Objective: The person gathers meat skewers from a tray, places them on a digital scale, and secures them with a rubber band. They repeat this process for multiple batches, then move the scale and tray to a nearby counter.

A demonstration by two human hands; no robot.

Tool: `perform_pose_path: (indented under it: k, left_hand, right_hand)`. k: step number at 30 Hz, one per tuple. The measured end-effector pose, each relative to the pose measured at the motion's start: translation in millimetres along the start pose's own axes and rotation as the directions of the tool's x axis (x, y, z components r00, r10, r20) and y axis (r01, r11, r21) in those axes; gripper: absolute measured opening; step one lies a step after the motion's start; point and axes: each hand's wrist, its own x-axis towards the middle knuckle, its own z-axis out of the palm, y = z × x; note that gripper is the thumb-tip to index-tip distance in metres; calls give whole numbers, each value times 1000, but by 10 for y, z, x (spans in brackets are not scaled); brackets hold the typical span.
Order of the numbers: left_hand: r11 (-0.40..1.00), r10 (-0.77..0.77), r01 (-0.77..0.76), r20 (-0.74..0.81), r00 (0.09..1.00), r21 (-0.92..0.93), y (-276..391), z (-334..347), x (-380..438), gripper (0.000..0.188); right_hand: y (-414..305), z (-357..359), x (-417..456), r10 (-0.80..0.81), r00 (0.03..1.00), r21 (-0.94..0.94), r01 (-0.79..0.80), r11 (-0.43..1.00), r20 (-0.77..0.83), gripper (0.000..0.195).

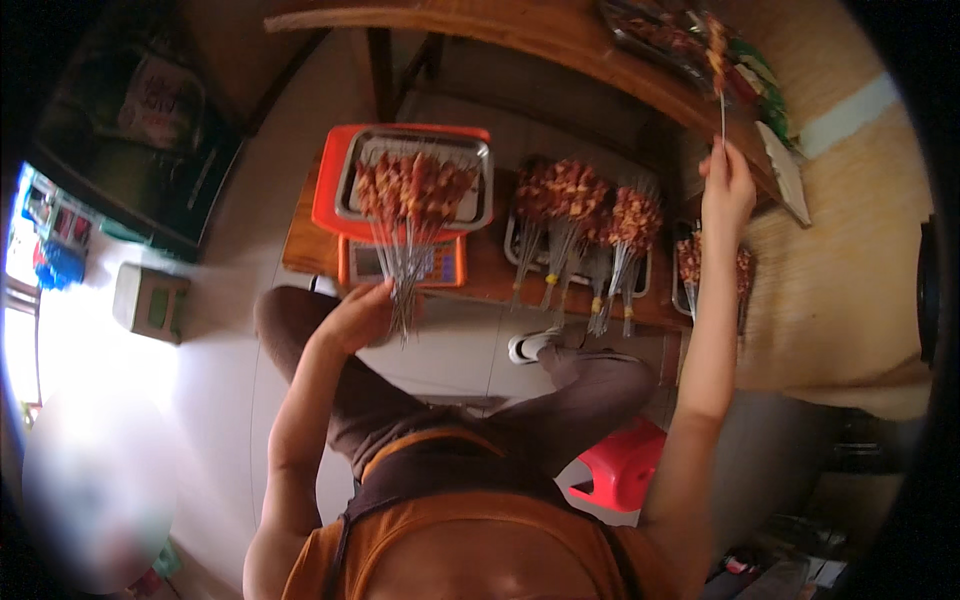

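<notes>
My left hand [364, 311] grips the bare metal ends of a bunch of meat skewers [414, 187], whose meat lies over a steel tray [487, 202]. That tray rests on the orange-red top of a digital scale [454, 271]. At the upper right my right hand [727, 180] pinches one meat skewer [718, 56] by its metal stem, meat end pointing away from me. It is raised by the edge of a wooden table [525, 30]. Beyond its tip, a tray of more skewered meat [660, 37] stands on that table, partly cut off by the view's rim.
Tied skewer bundles [574, 195] fill a tray [643, 281] on the low wooden bench [300, 244]. Another tray of skewers [690, 255] sits farther right, partly behind my forearm. A red plastic stool [626, 465] is beside my leg. A tan wall [847, 247] bounds the right side.
</notes>
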Motion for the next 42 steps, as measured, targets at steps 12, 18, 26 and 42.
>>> perform_pose_path:
  k: [12, 18, 26, 42]
  left_hand:
    - [992, 1, 31, -257, 966, 119, -121, 294, 405, 34]
    - [978, 185, -139, -333, 924, 157, -342, 418, 344, 36]
    - [762, 520, -449, -26, 854, 467, -123, 793, 356, 15]
    - [983, 174, -158, -219, 960, 90, -188, 740, 489, 24]
  right_hand:
    - [238, 422, 1627, -343, 939, -559, 299, 773, 28, 38]
    - [-169, 907, -1464, -25, 853, 407, -222, 886, 521, 35]
    - [-480, 1687, -3004, -56, 400, 164, -496, -853, 915, 50]
    - [-438, 1803, -3038, 325, 335, 446, -813, -376, 885, 32]
